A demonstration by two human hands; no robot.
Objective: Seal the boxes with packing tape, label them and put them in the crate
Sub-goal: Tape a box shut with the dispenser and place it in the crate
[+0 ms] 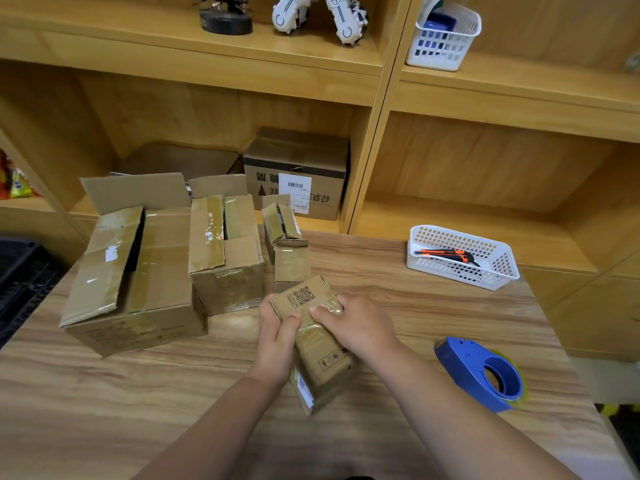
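A small cardboard box (320, 348) with a QR code on top lies tilted at the middle of the wooden table (104, 410). My left hand (277, 337) grips its left side, thumb on the top face. My right hand (356, 323) holds its right side, thumb pressing the glossy tape on top. Three more boxes stand behind with flaps loose: a large box (135, 271) at left, a medium box (225, 251) beside it, a small box (287, 237) just behind my hands. A blue tape dispenser (481, 374) lies at right. A black crate (20, 282) sits off the table's left edge.
A white basket (498, 268) with an orange utility knife (446, 255) stands at the back right of the table. Wooden shelves rise behind, holding a labelled cardboard box (298, 174), another white basket (446, 36) and robot models.
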